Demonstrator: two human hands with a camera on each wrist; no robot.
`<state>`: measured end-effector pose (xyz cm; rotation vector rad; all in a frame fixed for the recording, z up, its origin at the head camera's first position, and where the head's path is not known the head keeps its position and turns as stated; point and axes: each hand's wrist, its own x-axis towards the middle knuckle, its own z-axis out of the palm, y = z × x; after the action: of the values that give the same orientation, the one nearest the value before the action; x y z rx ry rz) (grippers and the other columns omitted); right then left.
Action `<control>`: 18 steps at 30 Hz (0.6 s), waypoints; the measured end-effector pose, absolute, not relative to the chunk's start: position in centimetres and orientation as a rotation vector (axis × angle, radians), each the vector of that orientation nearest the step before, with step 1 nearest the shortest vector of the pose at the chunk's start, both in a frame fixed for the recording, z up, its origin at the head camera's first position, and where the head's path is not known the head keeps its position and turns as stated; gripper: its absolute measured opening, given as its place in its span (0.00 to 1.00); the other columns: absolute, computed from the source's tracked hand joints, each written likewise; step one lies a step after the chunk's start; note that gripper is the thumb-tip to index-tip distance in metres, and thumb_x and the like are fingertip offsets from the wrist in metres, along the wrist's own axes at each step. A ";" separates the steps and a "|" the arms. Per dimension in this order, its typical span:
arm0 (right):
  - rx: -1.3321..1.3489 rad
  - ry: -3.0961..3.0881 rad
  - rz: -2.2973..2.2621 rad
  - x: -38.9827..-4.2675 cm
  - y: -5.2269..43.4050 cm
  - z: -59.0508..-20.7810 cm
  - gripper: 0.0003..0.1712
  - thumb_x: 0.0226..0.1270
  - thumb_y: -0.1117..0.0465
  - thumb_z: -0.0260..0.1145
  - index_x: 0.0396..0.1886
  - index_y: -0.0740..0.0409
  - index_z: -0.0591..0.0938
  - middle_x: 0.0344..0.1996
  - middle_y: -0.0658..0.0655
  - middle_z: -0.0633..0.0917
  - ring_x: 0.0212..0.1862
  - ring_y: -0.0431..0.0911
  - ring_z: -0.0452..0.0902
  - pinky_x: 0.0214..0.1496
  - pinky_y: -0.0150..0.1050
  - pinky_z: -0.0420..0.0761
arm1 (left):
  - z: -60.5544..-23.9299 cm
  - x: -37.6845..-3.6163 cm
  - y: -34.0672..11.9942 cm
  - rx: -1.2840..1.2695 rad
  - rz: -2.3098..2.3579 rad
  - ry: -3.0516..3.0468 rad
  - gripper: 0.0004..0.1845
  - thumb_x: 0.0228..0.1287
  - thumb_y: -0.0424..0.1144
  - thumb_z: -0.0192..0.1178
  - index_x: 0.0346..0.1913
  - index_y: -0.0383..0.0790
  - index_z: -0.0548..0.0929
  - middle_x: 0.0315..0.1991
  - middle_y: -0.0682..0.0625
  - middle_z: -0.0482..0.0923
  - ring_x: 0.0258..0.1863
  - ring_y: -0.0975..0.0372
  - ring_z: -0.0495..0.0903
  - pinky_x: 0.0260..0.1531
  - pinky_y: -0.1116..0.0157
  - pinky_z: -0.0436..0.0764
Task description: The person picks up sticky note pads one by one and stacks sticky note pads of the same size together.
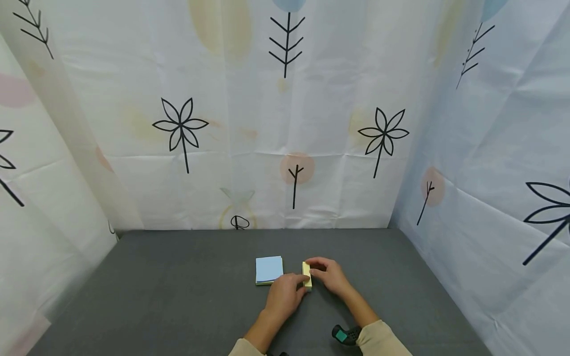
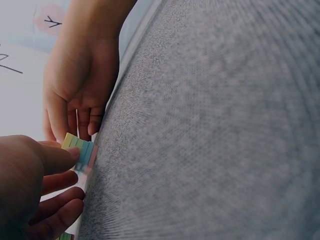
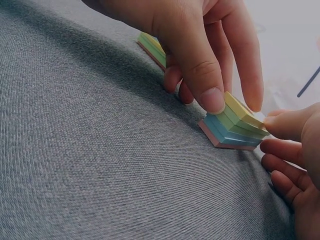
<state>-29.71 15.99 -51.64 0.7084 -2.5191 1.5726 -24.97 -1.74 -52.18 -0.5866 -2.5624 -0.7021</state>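
A narrow stack of sticky notes [image 1: 306, 269] stands on the grey table, with its long side pointing away from me. Its top is yellow, over green, blue and pink layers [image 3: 231, 131]. My left hand [image 1: 283, 297] pinches the near end between thumb and index finger. At the far right side, my right hand [image 1: 333, 278] holds the stack with curved index finger and thumb. Just left of the hands lies a square pad of sticky notes [image 1: 269, 268], blue on top with a yellow-green edge below; the left hand overlaps its near corner in the head view.
The grey cloth-covered table [image 1: 178, 291] reaches to white printed curtains [image 1: 329, 109] at the back and both sides. A dark curved device with a teal patch [image 1: 341, 335] shows beside the right sleeve [image 1: 380, 340].
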 end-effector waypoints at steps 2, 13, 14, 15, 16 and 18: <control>0.714 -2.523 1.561 -29.8 16.0 -51.7 0.15 0.65 0.67 0.66 0.51 0.67 0.82 0.45 0.62 0.85 0.46 0.55 0.80 0.45 0.41 0.78 | -52.2 -24.9 -1.8 -0.585 -0.705 -2.560 0.14 0.49 0.37 0.74 0.42 0.48 0.89 0.32 0.54 0.85 0.34 0.60 0.83 0.34 0.61 0.80; 0.428 -2.438 1.622 -29.2 15.0 -50.4 0.14 0.63 0.75 0.63 0.49 0.73 0.81 0.43 0.68 0.83 0.47 0.61 0.79 0.42 0.39 0.78 | -51.7 -24.4 -2.9 -0.578 -0.778 -2.517 0.16 0.49 0.38 0.74 0.44 0.48 0.89 0.35 0.55 0.86 0.34 0.63 0.84 0.34 0.62 0.80; 0.407 -2.423 1.620 -29.2 14.9 -50.2 0.13 0.63 0.76 0.63 0.48 0.73 0.81 0.43 0.69 0.83 0.47 0.61 0.79 0.43 0.40 0.78 | -51.6 -24.3 -3.2 -0.564 -0.794 -2.503 0.16 0.49 0.38 0.74 0.44 0.48 0.89 0.34 0.55 0.86 0.33 0.63 0.83 0.33 0.62 0.80; 0.392 -2.423 1.608 -29.2 14.8 -50.0 0.13 0.63 0.76 0.64 0.48 0.72 0.82 0.43 0.69 0.84 0.47 0.61 0.79 0.44 0.41 0.78 | -51.5 -24.3 -3.4 -0.548 -0.809 -2.489 0.16 0.48 0.38 0.74 0.44 0.48 0.89 0.34 0.56 0.86 0.33 0.64 0.83 0.32 0.62 0.80; 0.383 -2.429 1.591 -29.3 14.8 -49.8 0.13 0.63 0.75 0.64 0.48 0.71 0.82 0.43 0.67 0.84 0.47 0.60 0.79 0.44 0.41 0.78 | -51.5 -24.2 -3.7 -0.534 -0.817 -2.476 0.16 0.48 0.38 0.74 0.43 0.48 0.89 0.34 0.56 0.86 0.31 0.64 0.83 0.31 0.63 0.79; 0.388 -2.450 1.555 -29.4 14.7 -49.5 0.13 0.63 0.73 0.65 0.48 0.69 0.83 0.43 0.65 0.85 0.48 0.57 0.80 0.46 0.42 0.78 | -51.2 -24.1 -4.3 -0.516 -0.837 -2.452 0.15 0.48 0.38 0.75 0.42 0.47 0.89 0.33 0.56 0.86 0.30 0.65 0.82 0.30 0.63 0.79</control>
<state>-29.36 14.68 -49.46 0.3879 -2.4499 1.5555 -24.14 -4.29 -51.22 -0.5158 -2.4517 -0.8371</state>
